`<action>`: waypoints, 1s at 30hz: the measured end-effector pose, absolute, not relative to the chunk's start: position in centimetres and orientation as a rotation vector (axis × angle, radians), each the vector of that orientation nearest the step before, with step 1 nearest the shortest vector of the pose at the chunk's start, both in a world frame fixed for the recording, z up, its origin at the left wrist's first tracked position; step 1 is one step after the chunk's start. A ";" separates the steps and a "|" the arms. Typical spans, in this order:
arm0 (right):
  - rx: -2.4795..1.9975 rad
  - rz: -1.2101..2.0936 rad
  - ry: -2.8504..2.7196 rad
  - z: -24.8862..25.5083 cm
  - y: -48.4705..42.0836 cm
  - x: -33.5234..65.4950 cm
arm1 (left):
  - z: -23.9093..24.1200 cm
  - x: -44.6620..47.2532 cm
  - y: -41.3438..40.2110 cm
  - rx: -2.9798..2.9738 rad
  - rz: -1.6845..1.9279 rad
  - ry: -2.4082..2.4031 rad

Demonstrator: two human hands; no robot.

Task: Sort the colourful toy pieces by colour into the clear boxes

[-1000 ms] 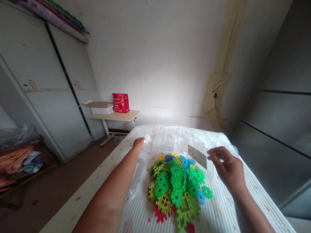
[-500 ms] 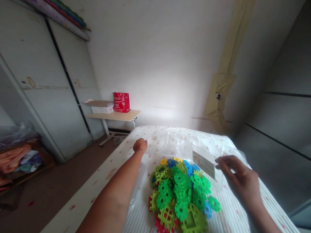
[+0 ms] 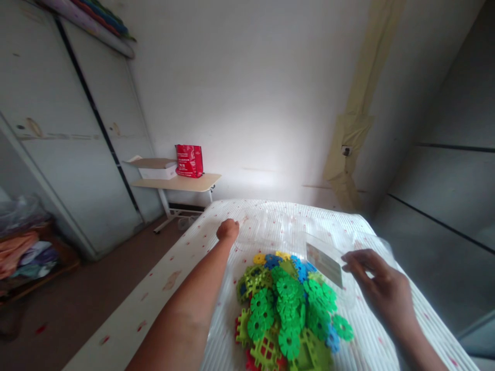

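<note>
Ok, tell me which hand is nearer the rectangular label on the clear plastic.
Right. The right hand is just beside the label, at its right edge; the left hand is well off to its left.

- The pile of pieces (image 3: pixel 288 304) lies on the bed (image 3: pixel 154 314), left of the right hand (image 3: pixel 371 275).
- The left hand (image 3: pixel 228 230) is beyond the pile, leftward.
- The plastic wrapping (image 3: pixel 270 226) spreads behind the pile, between both hands.
- Behind the bed, leftward, a side table (image 3: pixel 204 184) bears a box (image 3: pixel 157 172), left, and a carrier bag (image 3: pixel 189 161), right.
</note>
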State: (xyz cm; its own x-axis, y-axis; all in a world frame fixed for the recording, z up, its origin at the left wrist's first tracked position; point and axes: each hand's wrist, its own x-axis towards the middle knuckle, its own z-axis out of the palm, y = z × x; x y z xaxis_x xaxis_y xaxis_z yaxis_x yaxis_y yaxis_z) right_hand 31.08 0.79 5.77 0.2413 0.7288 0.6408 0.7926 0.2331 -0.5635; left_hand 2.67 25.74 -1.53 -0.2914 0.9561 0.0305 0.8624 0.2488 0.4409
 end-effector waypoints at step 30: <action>-0.924 1.292 -1.322 3.7 0.5 19.8 | 7.0 -5.4 4.2 2.346 0.646 1.210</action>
